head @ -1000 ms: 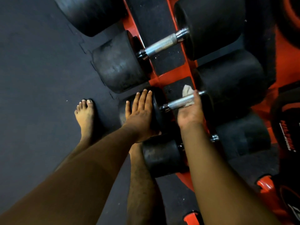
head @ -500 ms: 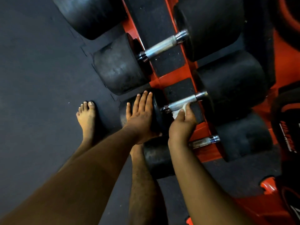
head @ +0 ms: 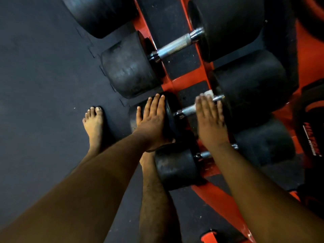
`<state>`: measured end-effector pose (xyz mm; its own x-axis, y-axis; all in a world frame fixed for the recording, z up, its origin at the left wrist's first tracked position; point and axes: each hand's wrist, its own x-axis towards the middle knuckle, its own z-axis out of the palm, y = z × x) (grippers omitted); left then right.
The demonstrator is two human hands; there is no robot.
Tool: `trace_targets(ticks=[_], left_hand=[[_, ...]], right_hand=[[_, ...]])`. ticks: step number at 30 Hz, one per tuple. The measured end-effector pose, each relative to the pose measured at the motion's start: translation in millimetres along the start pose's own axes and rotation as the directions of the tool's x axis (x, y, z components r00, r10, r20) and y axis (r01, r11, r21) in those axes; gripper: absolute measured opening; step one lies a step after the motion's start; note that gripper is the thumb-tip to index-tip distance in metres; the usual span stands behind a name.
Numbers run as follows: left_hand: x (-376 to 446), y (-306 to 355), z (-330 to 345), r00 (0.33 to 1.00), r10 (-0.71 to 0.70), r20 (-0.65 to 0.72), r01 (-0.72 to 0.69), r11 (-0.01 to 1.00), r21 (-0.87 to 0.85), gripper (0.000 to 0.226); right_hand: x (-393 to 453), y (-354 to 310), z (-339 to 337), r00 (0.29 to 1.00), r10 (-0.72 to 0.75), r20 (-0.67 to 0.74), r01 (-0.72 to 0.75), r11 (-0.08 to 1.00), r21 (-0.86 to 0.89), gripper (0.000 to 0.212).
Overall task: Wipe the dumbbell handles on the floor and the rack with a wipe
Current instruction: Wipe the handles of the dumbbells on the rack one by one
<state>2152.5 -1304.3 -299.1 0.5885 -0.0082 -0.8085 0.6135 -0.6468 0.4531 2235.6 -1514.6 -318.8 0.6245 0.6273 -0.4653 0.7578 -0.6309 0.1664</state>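
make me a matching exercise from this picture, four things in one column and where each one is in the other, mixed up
Things:
1. left hand
2. right hand
3. white crumpled wipe
4. bare foot

Places:
A. on the dark rubber floor mat
B. flat on a black rubber dumbbell head
C. over the knurled steel handle
D. peeking out past the fingertips

Pairs: 1-B, 2-C, 3-D, 4-A

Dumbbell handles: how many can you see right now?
3: the top handle bare; the middle handle under the right hand and wipe; the bottom handle mostly behind that forearm. Others may be hidden.
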Motion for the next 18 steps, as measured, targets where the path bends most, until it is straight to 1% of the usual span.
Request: trace_targets(ticks=[1, 2, 4, 6, 8, 10, 11, 13, 15, 16, 18], left_hand=[[-0.1, 0.3, 0.1, 1.000, -0.002, -0.004, 0.002, 1.000, 0.003, 0.150], [-0.1, 0.5, 0.0, 1.000, -0.004, -0.007, 0.004, 1.000, 0.006, 0.150], [-0.4, 1.3, -0.2, 1.000, -0.008, -0.008, 0.008, 1.000, 0.009, 0.150], [-0.8, 1.9, -2.0, 1.000, -0.008, 0.005, 0.008, 1.000, 0.003, 0.149], [-0.3, 1.8, -2.7, 1.000, -0.010, 0.001, 0.010, 1.000, -0.003, 0.149], [-0.1, 0.6, -2.1, 1.000, -0.008, -0.005, 0.008, 1.000, -0.008, 0.151], [0.1, 0.0, -0.6, 1.000, -0.005, -0.006, 0.005, 1.000, -0.008, 0.151], [0.0, -0.8, 1.1, 1.000, -0.004, -0.011, 0.004, 1.000, -0.002, 0.151], [0.3, -0.8, 1.5, 1.000, -0.004, -0.009, 0.004, 1.000, 0.001, 0.150], [0.6, -0.8, 1.3, 1.000, -0.004, -0.014, 0.004, 1.000, 0.003, 0.150], [0.4, -0.1, -0.1, 1.000, -0.005, -0.011, 0.005, 1.000, 0.003, 0.150]], right_hand=[[3.3, 0.8, -0.1, 0.998, 0.064, 0.012, -0.064, 0.998, 0.013, 0.067], [6.8, -5.7, -0.1, 0.997, 0.074, 0.026, -0.075, 0.996, 0.041, 0.066], [16.5, -26.5, 1.7, 0.997, -0.046, 0.066, 0.035, 0.987, 0.157, 0.063], [22.9, -37.1, 2.8, 0.982, -0.160, 0.099, 0.127, 0.951, 0.281, 0.062], [18.7, -35.2, -2.8, 0.976, -0.189, 0.106, 0.143, 0.929, 0.340, 0.064], [3.3, -30.6, -5.1, 0.976, -0.209, 0.055, 0.174, 0.912, 0.372, 0.066], [-6.1, -29.1, -5.0, 0.973, -0.226, 0.036, 0.198, 0.909, 0.367, 0.065], [-12.0, -28.0, -4.7, 0.969, -0.244, 0.045, 0.222, 0.932, 0.285, 0.065], [1.7, -28.3, -6.6, 0.973, -0.213, 0.087, 0.196, 0.965, 0.173, 0.064], [14.1, -30.1, -8.1, 0.974, -0.191, 0.123, 0.173, 0.974, 0.144, 0.065], [35.1, -37.1, -12.7, 0.966, -0.173, 0.195, 0.145, 0.978, 0.148, 0.064]])
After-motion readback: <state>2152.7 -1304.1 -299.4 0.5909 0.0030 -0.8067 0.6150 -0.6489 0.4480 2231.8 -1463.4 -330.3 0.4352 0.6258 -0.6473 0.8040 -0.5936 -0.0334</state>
